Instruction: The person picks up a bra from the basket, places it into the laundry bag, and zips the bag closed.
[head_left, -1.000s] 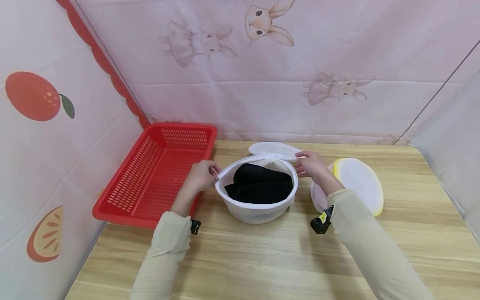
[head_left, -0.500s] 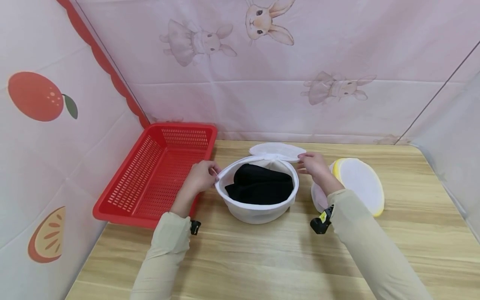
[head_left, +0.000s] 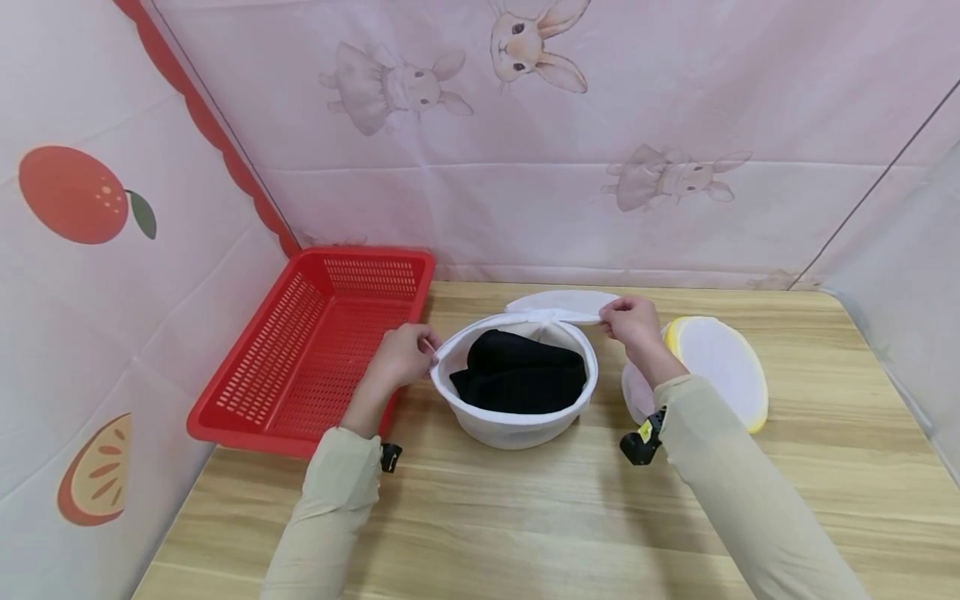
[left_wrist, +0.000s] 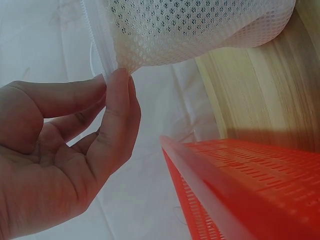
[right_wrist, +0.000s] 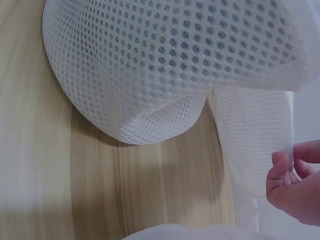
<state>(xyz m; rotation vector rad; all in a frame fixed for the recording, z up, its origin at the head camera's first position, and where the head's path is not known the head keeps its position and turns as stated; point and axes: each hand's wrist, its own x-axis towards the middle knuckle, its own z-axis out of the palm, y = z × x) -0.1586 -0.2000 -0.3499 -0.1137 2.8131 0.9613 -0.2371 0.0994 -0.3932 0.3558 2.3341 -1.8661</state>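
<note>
A white mesh laundry bag [head_left: 513, 431] stands on the table with its lid folded back, and a black cloth garment [head_left: 525, 379] lies bunched inside. My left hand [head_left: 401, 357] pinches the bag's rim at its left end; in the left wrist view, thumb and fingers meet on the zipped edge [left_wrist: 100, 40]. At the back right, my right hand [head_left: 633, 323] pinches the edge of the bag's mesh lid [head_left: 558, 302] between thumb and fingers. The right wrist view shows that lid [right_wrist: 252, 132] stretched out beyond the bag's side [right_wrist: 145, 65].
A red plastic basket [head_left: 322, 354] sits to the left, close beside my left forearm. To the right, partly behind my right wrist, lies another white mesh bag with yellow trim [head_left: 723, 362]. A printed curtain [head_left: 525, 217] hangs behind the wooden table [head_left: 510, 517].
My right hand has shifted slightly right and now pinches the lid with its fingers drawn in. The lid edge has moved right with it. My left hand has stayed at the rim.
</note>
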